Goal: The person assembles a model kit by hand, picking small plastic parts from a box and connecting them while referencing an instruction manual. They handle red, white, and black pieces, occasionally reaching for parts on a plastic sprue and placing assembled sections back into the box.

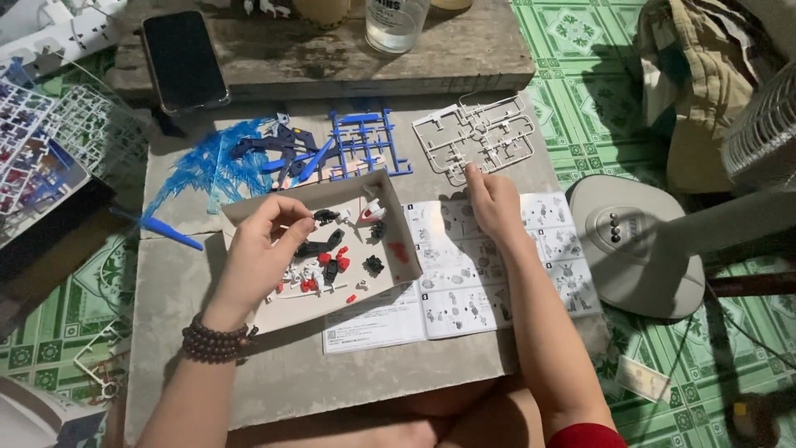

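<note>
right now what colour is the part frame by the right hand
White, or pale grey part frame, seen in the head view.

phone (pixel 184 58); glass jar (pixel 396 23) | fan base (pixel 634 249); blue sprue (pixel 365 143)

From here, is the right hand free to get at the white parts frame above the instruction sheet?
Probably yes. The right hand already rests at the lower edge of the white parts frame, fingertips at it, and nothing lies between them. The frame sits flat and uncovered on the board.
</note>
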